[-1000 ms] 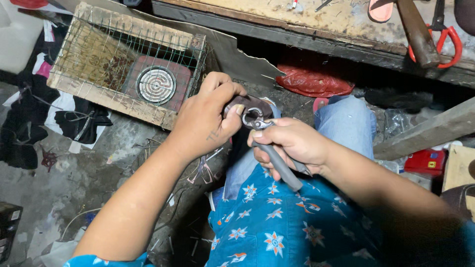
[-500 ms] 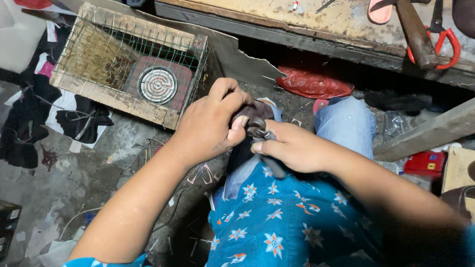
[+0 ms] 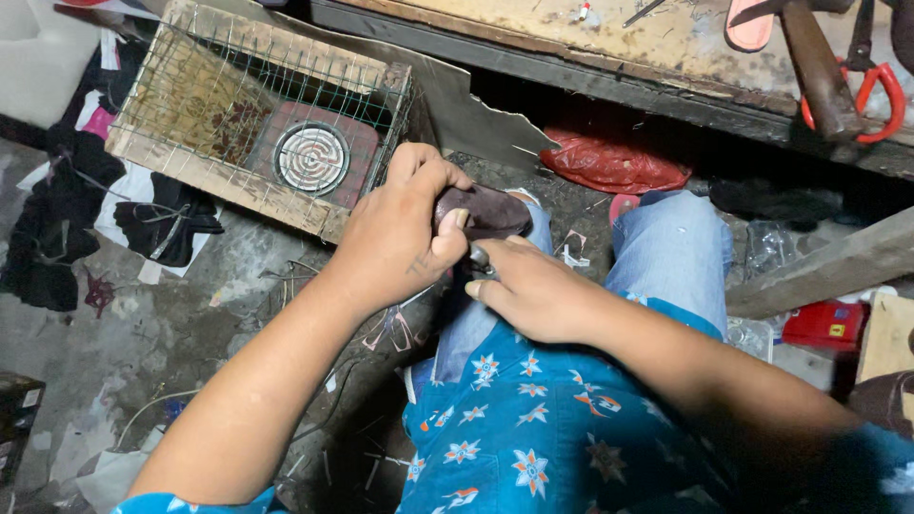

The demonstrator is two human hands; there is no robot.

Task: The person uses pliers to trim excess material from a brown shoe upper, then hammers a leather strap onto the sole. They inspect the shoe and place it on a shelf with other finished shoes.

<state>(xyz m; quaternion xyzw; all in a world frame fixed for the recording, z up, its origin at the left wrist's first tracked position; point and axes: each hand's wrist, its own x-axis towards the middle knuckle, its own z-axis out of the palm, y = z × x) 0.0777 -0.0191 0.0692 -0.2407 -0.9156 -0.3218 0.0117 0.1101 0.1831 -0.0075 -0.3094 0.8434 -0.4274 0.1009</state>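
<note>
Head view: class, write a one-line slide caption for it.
Left hand grips a dark brown piece over the knee; right hand presses a metal tool against it.

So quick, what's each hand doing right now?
Left hand: closed around a dark brown leather piece on the knee.
Right hand: closed on a small metal tool, mostly hidden; what kind cannot be told.

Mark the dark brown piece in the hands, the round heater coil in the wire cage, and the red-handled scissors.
dark brown piece point(image 3: 487, 211), head view, on its upper rounded surface.
round heater coil point(image 3: 311, 159), head view, at the centre of the spiral.
red-handled scissors point(image 3: 881, 95), head view, on the red handle loop.
</note>
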